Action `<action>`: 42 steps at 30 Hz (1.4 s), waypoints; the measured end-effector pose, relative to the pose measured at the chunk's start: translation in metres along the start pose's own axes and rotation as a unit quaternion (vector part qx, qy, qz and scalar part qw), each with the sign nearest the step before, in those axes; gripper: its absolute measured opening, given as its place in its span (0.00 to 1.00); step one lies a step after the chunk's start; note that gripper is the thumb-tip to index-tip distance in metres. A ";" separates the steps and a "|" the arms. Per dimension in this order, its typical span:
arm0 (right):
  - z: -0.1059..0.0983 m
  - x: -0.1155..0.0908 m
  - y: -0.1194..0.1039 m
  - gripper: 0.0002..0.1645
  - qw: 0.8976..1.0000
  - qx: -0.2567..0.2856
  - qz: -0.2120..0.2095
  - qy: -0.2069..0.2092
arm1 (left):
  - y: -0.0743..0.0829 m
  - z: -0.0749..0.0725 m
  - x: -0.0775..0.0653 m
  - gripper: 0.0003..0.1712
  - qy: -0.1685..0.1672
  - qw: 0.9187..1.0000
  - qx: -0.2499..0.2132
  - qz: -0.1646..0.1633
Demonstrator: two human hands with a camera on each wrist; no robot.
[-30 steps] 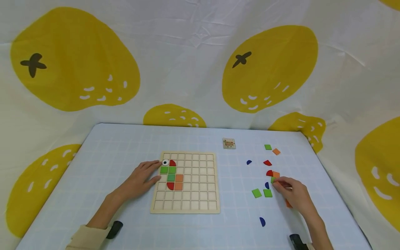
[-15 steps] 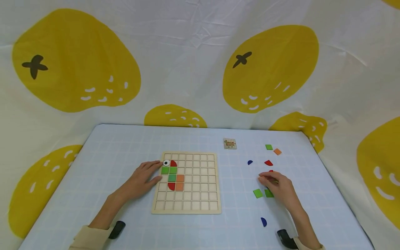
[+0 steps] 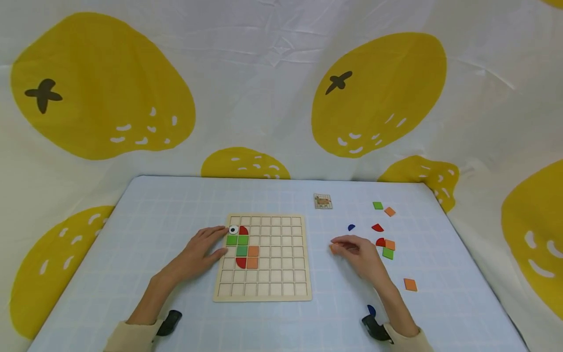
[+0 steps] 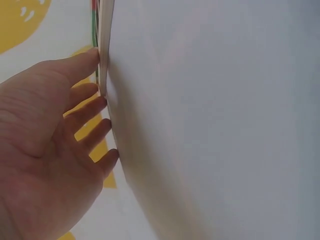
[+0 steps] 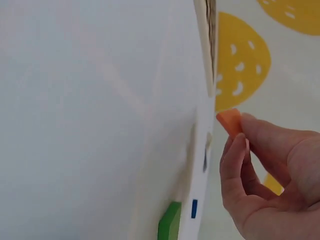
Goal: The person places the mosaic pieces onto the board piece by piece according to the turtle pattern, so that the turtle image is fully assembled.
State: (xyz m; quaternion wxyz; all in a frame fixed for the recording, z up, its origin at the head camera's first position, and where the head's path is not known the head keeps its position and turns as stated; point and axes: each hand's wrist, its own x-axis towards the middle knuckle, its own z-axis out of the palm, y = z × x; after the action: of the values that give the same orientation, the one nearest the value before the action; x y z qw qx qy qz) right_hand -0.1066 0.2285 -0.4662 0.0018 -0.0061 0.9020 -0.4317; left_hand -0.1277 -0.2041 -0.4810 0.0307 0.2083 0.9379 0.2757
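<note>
In the head view, a wooden grid board (image 3: 281,278) lies on the table. Its left part carries a round eye tile (image 3: 233,230), red rounded tiles (image 3: 241,263), green squares (image 3: 231,240) and orange squares (image 3: 252,263). My left hand (image 3: 198,254) rests against the board's left edge, thumb and fingers extended; the left wrist view shows those fingertips (image 4: 106,101) at the rim. To the right of the board, my right hand (image 3: 360,256) pinches an orange tile (image 5: 230,122) between thumb and fingers, held above the table. The fingers cover much of that tile in the head view.
Loose tiles lie at the right: a green square (image 3: 388,253), an orange square (image 3: 410,284), a red rounded tile (image 3: 377,228), a blue half-round (image 3: 351,227) and others. A small picture card (image 3: 323,201) lies behind the board. My right forearm hides some tiles.
My right hand has picked up an orange tile from the loose pieces and moved left with it towards the board. The left hand stays at the board's edge.
</note>
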 end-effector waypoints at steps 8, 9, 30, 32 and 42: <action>0.027 0.007 -0.026 0.11 0.998 0.051 -0.012 -0.032 | -0.001 0.000 0.001 0.35 -0.002 1.000 -0.004 -0.004; 0.031 0.008 -0.029 0.11 0.998 0.059 -0.015 -0.036 | -0.001 0.000 0.001 0.35 -0.003 1.000 -0.003 -0.006; 0.090 0.019 -0.068 0.09 0.984 0.114 -0.082 -0.114 | 0.000 -0.003 0.002 0.35 -0.008 1.000 -0.001 -0.002; 0.095 0.019 -0.071 0.09 0.983 0.110 -0.087 -0.120 | -0.001 -0.003 0.002 0.35 -0.008 1.000 -0.001 -0.002; 0.111 0.020 -0.080 0.07 0.980 0.110 -0.104 -0.126 | 0.000 -0.002 0.002 0.35 -0.005 1.000 0.012 0.004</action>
State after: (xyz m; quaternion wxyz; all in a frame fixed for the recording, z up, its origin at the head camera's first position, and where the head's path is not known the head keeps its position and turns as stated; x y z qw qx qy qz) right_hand -0.1250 0.0915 -0.4733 0.0707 -0.1541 0.8360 -0.5219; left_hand -0.1297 -0.2043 -0.4790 0.0318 0.2137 0.9403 0.2631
